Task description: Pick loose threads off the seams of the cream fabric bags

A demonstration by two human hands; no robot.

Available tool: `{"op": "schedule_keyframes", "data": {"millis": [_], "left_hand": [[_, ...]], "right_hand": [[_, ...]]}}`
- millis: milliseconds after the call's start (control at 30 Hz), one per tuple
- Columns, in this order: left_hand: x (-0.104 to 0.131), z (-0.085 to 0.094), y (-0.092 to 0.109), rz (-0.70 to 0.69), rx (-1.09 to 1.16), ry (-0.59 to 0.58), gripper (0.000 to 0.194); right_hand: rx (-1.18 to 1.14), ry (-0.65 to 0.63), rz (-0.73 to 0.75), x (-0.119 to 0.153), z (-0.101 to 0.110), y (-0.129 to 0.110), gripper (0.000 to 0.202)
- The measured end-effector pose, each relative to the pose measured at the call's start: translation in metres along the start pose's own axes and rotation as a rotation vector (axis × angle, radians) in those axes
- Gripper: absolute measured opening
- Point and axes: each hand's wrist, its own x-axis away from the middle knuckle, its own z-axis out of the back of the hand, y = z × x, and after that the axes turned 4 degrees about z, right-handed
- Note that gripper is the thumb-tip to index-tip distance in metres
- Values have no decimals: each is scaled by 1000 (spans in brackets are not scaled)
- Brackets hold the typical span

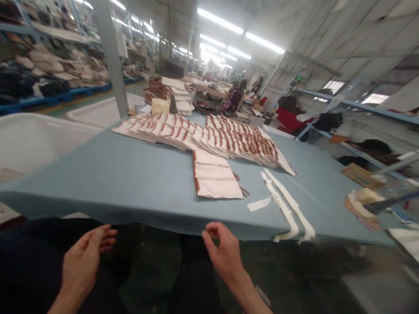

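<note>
My left hand [85,255] hangs in front of the table's near edge, fingers loosely stretched and nothing in them. Just off the same edge is my right hand [225,250], its fingers curved with a gap between thumb and forefinger, also holding nothing. Beyond it on the blue-grey tabletop [98,174] lies a cream fabric piece [214,174] with brown edging on its left side and crosswise seams. Behind this piece, overlapping rows of similar cream and brown fabric pieces [170,128] spread across the table. Two pale strips [281,200] lie to the right, their ends drooping over the near edge.
A short white strip [259,203] lies beside the long ones. White bins [42,139] stand left of the table, near a grey post [111,56]. Folded stacks [178,93] sit at the far end. A tape dispenser [363,203] is at the right, before shelving [369,161].
</note>
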Motion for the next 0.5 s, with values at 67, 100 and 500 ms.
{"op": "schedule_keyframes", "data": {"millis": [67,100,500], "left_hand": [[33,-23,-6,9,-8,-177,52],[49,-33,-6,7,-18,-256,52],[119,-36,-13,-28,-103,-542,53]], "right_hand": [[142,82,119,-42,20,0,36],[205,94,167,-63,26,3,41],[487,279,509,-160,62,21,27]]}}
